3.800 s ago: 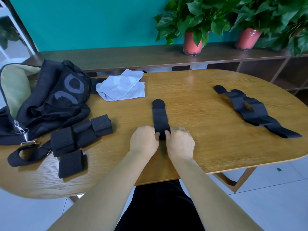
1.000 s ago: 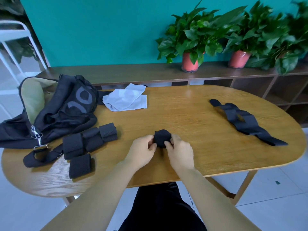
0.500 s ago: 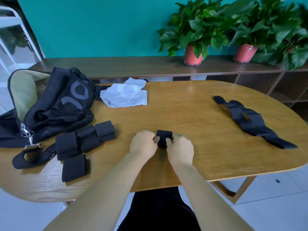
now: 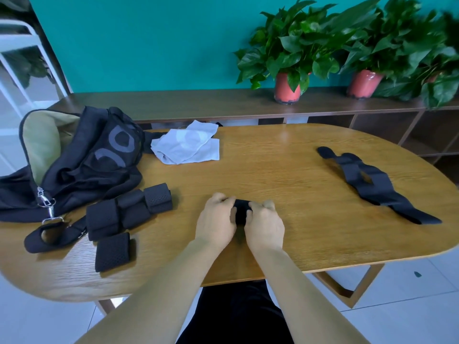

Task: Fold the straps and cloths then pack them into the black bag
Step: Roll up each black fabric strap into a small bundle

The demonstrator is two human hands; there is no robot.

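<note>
Item: short black fabric strap (image 4: 240, 211), rolled tight, on the oval wooden table (image 4: 285, 170), well right of the open black fabric bag (image 4: 87, 157). Grip: left hand (image 4: 215, 219) and right hand (image 4: 264, 223) pinch it from both sides, probably to stop it unrolling.

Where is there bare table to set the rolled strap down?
Biggest bare patch: middle of the table, bordered by the white cloth, the unfolded strap at right and the rolled strap that the left hand and right hand grip. Also bare: near edge right of the right hand. Crowded: left end, with the black bag and folded straps.
</note>
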